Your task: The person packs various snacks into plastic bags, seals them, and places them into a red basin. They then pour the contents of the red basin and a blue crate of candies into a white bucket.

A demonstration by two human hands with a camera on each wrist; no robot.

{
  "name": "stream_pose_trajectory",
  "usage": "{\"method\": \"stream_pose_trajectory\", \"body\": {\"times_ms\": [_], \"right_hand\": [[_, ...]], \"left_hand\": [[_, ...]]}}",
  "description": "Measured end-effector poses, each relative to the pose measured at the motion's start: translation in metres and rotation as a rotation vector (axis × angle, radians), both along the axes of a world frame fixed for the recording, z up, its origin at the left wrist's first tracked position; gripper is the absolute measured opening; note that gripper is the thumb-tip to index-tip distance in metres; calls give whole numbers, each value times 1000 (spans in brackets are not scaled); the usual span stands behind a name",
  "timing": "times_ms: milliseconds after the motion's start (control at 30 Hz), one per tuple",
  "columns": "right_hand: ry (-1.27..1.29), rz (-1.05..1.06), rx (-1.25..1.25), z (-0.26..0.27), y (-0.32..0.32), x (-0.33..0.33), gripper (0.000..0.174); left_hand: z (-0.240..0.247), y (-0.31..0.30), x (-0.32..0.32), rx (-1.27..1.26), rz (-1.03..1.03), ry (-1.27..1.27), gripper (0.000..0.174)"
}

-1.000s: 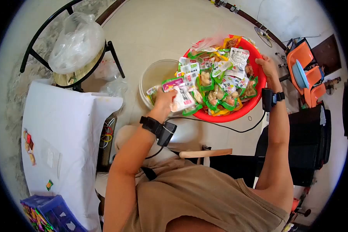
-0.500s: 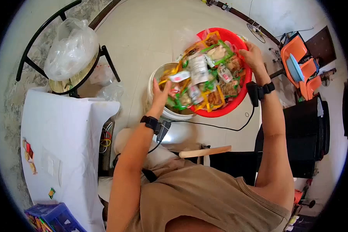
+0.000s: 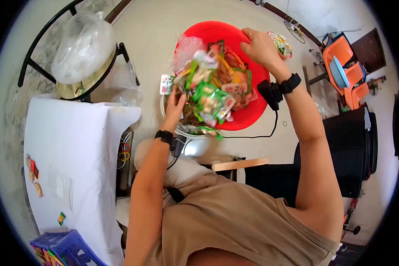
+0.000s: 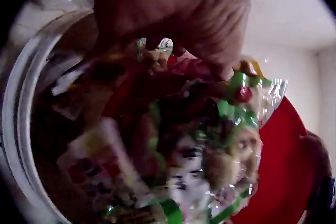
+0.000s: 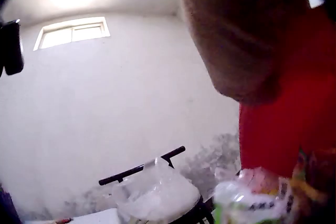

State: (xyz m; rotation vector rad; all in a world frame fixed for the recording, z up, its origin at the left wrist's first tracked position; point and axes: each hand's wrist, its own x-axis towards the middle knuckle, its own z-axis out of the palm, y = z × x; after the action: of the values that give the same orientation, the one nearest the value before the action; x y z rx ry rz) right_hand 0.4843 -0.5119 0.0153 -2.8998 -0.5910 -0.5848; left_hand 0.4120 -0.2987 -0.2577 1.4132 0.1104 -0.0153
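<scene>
The red basin [image 3: 248,113] is tipped toward the left over a round whitish tub [image 3: 164,106], with packets [image 3: 208,99] sliding across its lower edge. My right hand [image 3: 264,51] grips the basin's far right rim; in the right wrist view that hand [image 5: 241,40] is dark against the red wall. My left hand [image 3: 175,108], fingers extended, touches the packets at the tub's left side. In the left wrist view the hand [image 4: 173,14] arches above packets [image 4: 231,155] between the tub's rim [image 4: 26,103] and the basin [image 4: 286,155].
One packet [image 3: 166,84] lies at the tub's outer left edge, and others [image 3: 280,45] lie beyond the basin at right. A chair holds a plastic bag [image 3: 82,48]. A white-covered table [image 3: 75,164] stands left, a wooden bar [image 3: 240,164] in front of the body, orange chairs [image 3: 341,53] at right.
The basin has moved left and tilted steeply over the tub, its packets tumbling down. My right hand has moved left with the rim; my left hand has let go of the packets it held.
</scene>
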Motion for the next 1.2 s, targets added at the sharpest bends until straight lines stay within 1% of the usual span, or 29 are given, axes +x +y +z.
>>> {"method": "stream_pose_trajectory", "body": {"times_ms": [33,100,133,167,233,300,333,367,433,467,500,567,600,633,667,733,767,833,867,933,1067,1133,1167,1200], "right_hand": [[5,15,-2,1,8,-3,32],[22,13,-47,3,21,-14,32],[-10,49,-73,1,22,-14,32],[-10,52,-74,3,27,-17,32],[-51,70,-127,9,37,-33,33],[-90,117,-125,8,40,-45,33],[-129,157,-121,8,38,-50,33],[-127,151,-123,9,36,-53,33],[-185,177,-147,12,32,-58,36],[-186,174,-145,13,30,-61,36],[-224,194,-141,15,26,-64,38],[-260,216,-133,18,20,-70,39],[-310,261,-143,18,17,-73,36],[-363,305,-154,20,13,-77,33],[-361,301,-151,20,10,-80,33],[-361,295,-128,21,5,-87,35],[-361,296,-124,21,2,-89,35],[-347,272,-80,20,-3,-95,35],[-345,273,-77,20,-3,-98,35],[-340,270,-46,20,-5,-103,36],[-358,318,-42,19,-10,-109,38],[-436,322,38,17,-11,-106,38],[-434,332,51,17,-12,-105,38],[-425,282,98,18,-13,-103,37]], "left_hand": [[-6,-2,-7,-27,14,37,61],[-18,-2,-13,-100,-44,90,56],[-24,-3,-14,-3,-37,161,48],[-30,-7,-17,25,-64,150,45],[-13,-17,-19,73,-41,212,43],[-34,-27,-8,103,-44,-85,44],[-41,-34,-12,291,70,-110,42],[-47,-36,-16,288,65,-109,42],[-37,-28,-24,344,-118,132,38],[-32,-27,-26,299,-119,223,36],[-32,-26,-25,301,-118,223,36],[-32,-22,-24,397,-229,404,35],[-31,-20,-27,445,-287,499,35],[-29,-18,-30,449,-289,501,35],[-28,-17,-34,481,-324,354,30],[-27,-7,-34,666,-386,163,30],[-26,-6,-35,669,-385,165,30],[-10,-2,-39,643,-244,162,32],[-2,1,-41,646,-244,165,32],[8,7,-43,600,-199,88,35],[-1,10,-40,581,-177,124,36],[-2,15,-39,424,-183,203,37],[-3,18,-42,432,-171,210,37],[12,21,-48,311,-113,153,38]]}}
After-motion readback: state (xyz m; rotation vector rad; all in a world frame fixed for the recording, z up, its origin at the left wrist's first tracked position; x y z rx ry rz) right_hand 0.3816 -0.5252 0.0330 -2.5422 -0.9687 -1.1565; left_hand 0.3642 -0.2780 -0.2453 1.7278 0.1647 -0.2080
